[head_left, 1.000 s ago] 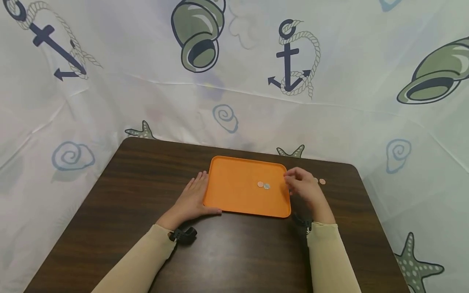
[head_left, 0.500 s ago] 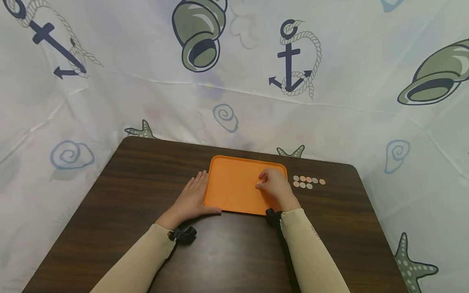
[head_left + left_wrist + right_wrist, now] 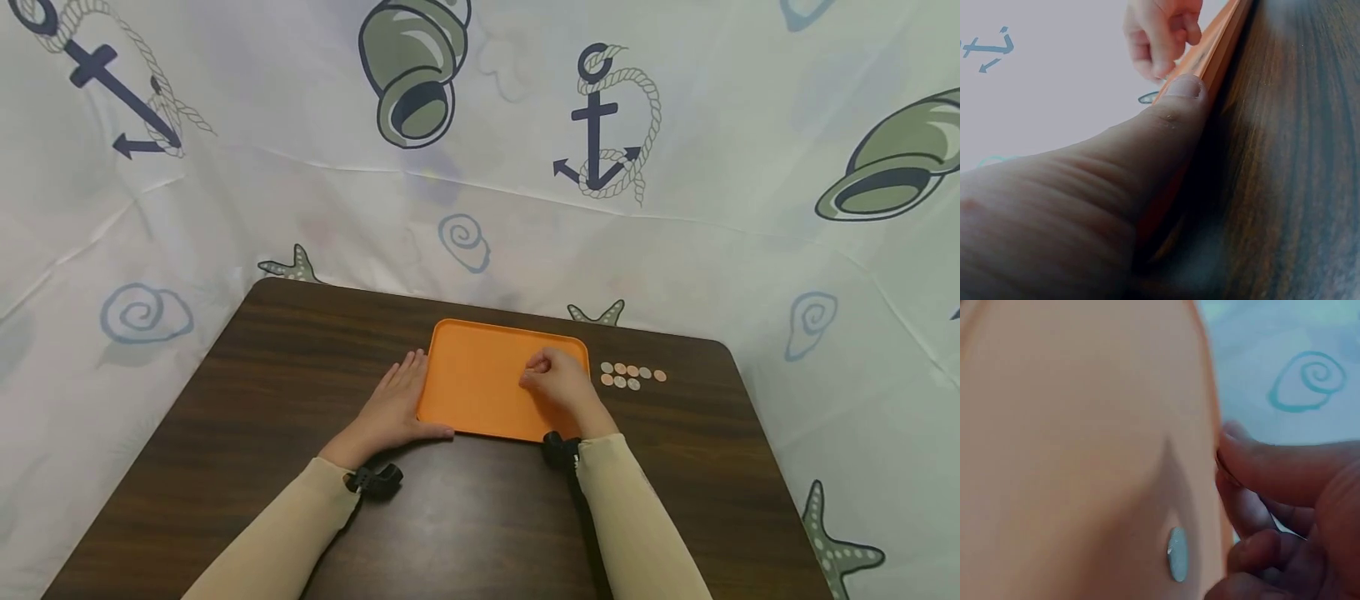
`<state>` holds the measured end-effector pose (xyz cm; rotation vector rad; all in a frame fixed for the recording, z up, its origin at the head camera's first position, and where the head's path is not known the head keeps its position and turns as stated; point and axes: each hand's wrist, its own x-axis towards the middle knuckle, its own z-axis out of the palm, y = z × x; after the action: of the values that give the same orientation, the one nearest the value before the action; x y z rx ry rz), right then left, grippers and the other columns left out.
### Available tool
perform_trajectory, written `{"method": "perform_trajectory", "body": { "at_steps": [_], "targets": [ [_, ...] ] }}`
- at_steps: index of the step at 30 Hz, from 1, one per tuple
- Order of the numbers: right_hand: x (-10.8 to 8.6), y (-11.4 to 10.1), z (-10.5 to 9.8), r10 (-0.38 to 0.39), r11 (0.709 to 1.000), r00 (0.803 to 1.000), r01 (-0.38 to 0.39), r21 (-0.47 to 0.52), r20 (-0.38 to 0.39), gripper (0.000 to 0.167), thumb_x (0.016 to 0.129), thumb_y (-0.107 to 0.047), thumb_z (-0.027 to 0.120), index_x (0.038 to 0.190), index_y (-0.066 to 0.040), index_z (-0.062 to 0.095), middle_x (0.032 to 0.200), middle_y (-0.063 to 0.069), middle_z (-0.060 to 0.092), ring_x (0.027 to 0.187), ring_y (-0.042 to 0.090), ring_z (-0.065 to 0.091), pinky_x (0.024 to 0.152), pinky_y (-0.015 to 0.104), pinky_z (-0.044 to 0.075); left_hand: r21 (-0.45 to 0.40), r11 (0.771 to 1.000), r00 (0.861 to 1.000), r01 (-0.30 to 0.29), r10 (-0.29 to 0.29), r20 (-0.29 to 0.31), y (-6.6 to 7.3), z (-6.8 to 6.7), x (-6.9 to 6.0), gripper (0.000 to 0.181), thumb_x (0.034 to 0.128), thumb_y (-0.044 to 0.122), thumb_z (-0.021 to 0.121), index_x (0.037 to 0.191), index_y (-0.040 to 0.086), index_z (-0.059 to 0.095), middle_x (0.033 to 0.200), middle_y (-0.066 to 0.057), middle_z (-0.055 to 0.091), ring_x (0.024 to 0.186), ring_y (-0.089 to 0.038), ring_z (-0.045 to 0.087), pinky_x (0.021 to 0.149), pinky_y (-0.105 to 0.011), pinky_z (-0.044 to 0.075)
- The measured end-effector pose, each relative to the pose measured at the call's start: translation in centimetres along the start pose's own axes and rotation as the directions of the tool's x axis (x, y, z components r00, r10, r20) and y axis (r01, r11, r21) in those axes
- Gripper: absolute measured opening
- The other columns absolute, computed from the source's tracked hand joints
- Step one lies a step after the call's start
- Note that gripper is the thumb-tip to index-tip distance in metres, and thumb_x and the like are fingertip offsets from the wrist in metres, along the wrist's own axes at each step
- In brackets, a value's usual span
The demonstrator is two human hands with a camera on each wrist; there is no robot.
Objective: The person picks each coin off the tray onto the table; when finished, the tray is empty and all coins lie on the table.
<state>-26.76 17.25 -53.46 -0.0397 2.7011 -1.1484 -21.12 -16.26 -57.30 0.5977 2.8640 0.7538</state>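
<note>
An orange tray (image 3: 476,371) lies on the dark wooden table. My left hand (image 3: 390,410) rests against the tray's left side with straight fingers, its thumb along the near edge; the left wrist view shows that thumb (image 3: 1175,103) on the rim. Over the right part of the tray, my right hand (image 3: 561,385) pinches a copper coin (image 3: 1229,470) between thumb and finger, seen edge-on in the right wrist view. On the tray below lies a silver coin (image 3: 1177,555), which the right hand hides in the head view.
Just right of the tray, several copper and silver coins (image 3: 620,381) lie flat in two rows on the table (image 3: 465,508). A white curtain (image 3: 517,233) with sea prints hangs behind and beside the table.
My right hand has moved left from the tray's right edge to above the two coins and picked up the copper one. Its move uncovered the rows of coins. The left hand stays put.
</note>
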Motion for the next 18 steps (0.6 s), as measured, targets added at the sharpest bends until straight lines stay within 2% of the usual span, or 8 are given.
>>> {"method": "perform_trajectory", "body": {
  "at_steps": [3, 6, 9, 14, 16, 18],
  "targets": [
    [-0.5, 0.3, -0.6, -0.011, 0.995, 0.996, 0.020, 0.099, -0.093, 0.012, 0.099, -0.024, 0.083, 0.104, -0.014, 0.076, 0.094, 0.006, 0.068, 0.079, 0.024, 0.060, 0.067, 0.031, 0.050, 0.002, 1.000, 1.000, 0.001, -0.001, -0.007, 0.0, 0.0, -0.1, 0.145, 0.0796, 0.087, 0.075, 0.174, -0.002, 0.009, 0.184, -0.019, 0.009, 0.173, -0.035, 0.008, 0.139, -0.060, 0.010],
    [-1.2, 0.8, -1.8, -0.025, 0.991, 0.974, 0.054, 0.126, -0.226, 0.010, 0.101, -0.024, 0.081, 0.104, -0.014, 0.078, 0.095, 0.008, 0.066, 0.077, 0.024, 0.056, 0.061, 0.030, 0.046, -0.004, 1.000, 1.000, 0.000, 0.000, -0.007, 0.1, 0.1, -0.1, 0.145, 0.0796, 0.086, 0.076, 0.174, -0.002, 0.009, 0.184, -0.019, 0.009, 0.173, -0.035, 0.008, 0.139, -0.059, 0.010],
    [-2.2, 2.1, -3.4, 0.005, 0.978, 0.952, 0.058, 0.198, -0.305, 0.014, 0.103, -0.025, 0.079, 0.109, -0.012, 0.077, 0.103, 0.012, 0.072, 0.078, 0.025, 0.058, 0.059, 0.027, 0.046, -0.011, 1.000, 1.000, -0.002, 0.002, -0.004, 0.2, 0.1, -0.2, 0.145, 0.0795, 0.086, 0.077, 0.174, -0.002, 0.009, 0.184, -0.019, 0.009, 0.173, -0.035, 0.008, 0.139, -0.060, 0.010],
    [-3.6, 5.8, -6.4, 0.148, 0.931, 0.926, -0.012, 0.365, -0.347, 0.022, 0.105, -0.026, 0.075, 0.116, -0.008, 0.077, 0.117, 0.016, 0.078, 0.075, 0.026, 0.065, 0.062, 0.026, 0.056, -0.008, 1.000, 1.000, 0.001, -0.001, -0.009, 0.1, 0.2, -0.3, 0.145, 0.0797, 0.084, 0.078, 0.174, -0.002, 0.009, 0.183, -0.020, 0.009, 0.173, -0.036, 0.008, 0.139, -0.060, 0.009],
    [-4.1, 7.7, -7.5, 0.240, 0.908, 0.897, -0.072, 0.413, -0.371, 0.026, 0.105, -0.030, 0.075, 0.118, -0.007, 0.076, 0.115, 0.011, 0.078, 0.072, 0.022, 0.066, 0.062, 0.025, 0.056, -0.010, 1.000, 1.000, 0.000, 0.000, -0.013, 0.1, 0.1, -0.4, 0.145, 0.0800, 0.084, 0.078, 0.174, -0.002, 0.010, 0.183, -0.020, 0.009, 0.172, -0.036, 0.008, 0.139, -0.060, 0.009],
    [-4.5, 9.7, -8.5, 0.331, 0.867, 0.870, -0.128, 0.482, -0.365, 0.031, 0.107, -0.031, 0.073, 0.123, -0.005, 0.073, 0.108, 0.004, 0.078, 0.069, 0.016, 0.065, 0.059, 0.024, 0.054, -0.011, 1.000, 1.000, -0.005, 0.005, -0.015, 0.0, 0.1, -0.4, 0.144, 0.0802, 0.083, 0.079, 0.174, -0.003, 0.010, 0.183, -0.021, 0.010, 0.172, -0.037, 0.009, 0.139, -0.061, 0.010]
  ]
}}
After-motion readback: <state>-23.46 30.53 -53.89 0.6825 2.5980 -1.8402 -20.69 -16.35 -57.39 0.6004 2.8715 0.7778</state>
